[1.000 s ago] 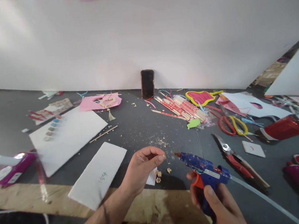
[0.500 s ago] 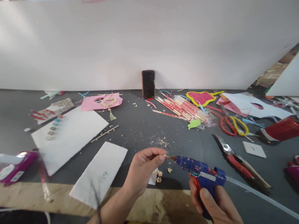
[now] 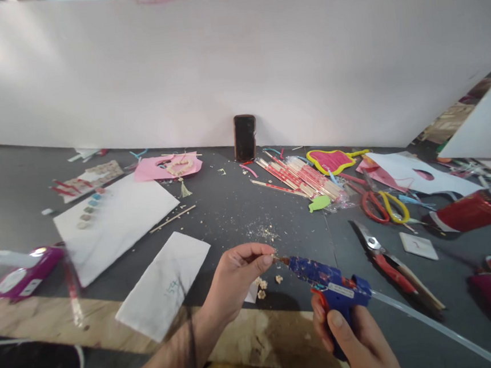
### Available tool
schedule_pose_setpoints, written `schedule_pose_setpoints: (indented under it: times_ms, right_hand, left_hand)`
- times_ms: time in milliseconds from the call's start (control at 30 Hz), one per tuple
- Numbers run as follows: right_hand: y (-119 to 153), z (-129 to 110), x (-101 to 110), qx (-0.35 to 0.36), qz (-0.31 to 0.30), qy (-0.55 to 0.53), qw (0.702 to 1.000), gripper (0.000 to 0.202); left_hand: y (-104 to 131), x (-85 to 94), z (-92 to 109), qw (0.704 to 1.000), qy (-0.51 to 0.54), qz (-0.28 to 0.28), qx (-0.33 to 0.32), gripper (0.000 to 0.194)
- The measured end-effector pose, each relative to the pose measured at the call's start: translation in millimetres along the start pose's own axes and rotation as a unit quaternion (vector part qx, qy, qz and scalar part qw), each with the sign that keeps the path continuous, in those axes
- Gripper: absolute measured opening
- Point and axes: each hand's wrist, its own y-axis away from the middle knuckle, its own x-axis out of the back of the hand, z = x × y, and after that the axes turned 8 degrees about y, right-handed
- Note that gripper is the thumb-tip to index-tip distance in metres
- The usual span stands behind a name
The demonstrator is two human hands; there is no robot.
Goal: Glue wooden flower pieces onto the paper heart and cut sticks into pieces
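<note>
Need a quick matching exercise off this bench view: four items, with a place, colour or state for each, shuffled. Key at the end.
1. glue gun
2. phone
3. scissors
4. left hand

A. standing upright at the white board
B. closed in a pinch by the nozzle
C. one red handle loop, one yellow
D. held in the right hand

Pairs: 1-D, 2-A, 3-C, 4-B
</note>
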Motion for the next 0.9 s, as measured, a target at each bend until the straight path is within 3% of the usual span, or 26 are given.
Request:
schedule_pose_setpoints:
  times_ms: [267, 433, 500, 600, 667, 800, 900]
  right_hand:
    - [1, -15, -8, -0.030, 0.021, -0.068, 0.997, 0.033]
    - [-2, -15, 0, -0.025, 0.036, -0.051, 0.998, 0.034]
    - [-12, -12, 10, -0.046, 0.079, 0.010, 0.996, 0.038]
    - [-35, -5, 29, -0.041, 0.116, 0.185, 0.975, 0.048]
    - [-50, 0, 43, 0.021, 0.095, 0.355, 0.930, 0.049]
    - [-61, 3, 60, 0.033, 0.126, 0.447, 0.885, 0.035]
    - [-55, -3, 58, 0.030, 0.116, 0.520, 0.846, 0.031]
  left_hand:
    - [0, -2.6, 2, 1.000, -0.010, 0.012, -0.004, 0.010]
    - [1, 0.4, 3, 1.000, 0.002, 0.011, -0.002, 0.009]
    - [2, 2.5, 4, 1.000, 0.003, 0.013, -0.003, 0.008]
    - [4, 5.7, 5, 1.000, 0.000, 0.020, -0.006, 0.009]
    - [6, 7.7, 5, 1.000, -0.003, 0.020, -0.003, 0.009]
    - [9, 12.6, 6, 1.000, -0.013, 0.026, 0.004, 0.010]
    - [10, 16.4, 5, 0.999, -0.016, 0.034, 0.004, 0.011]
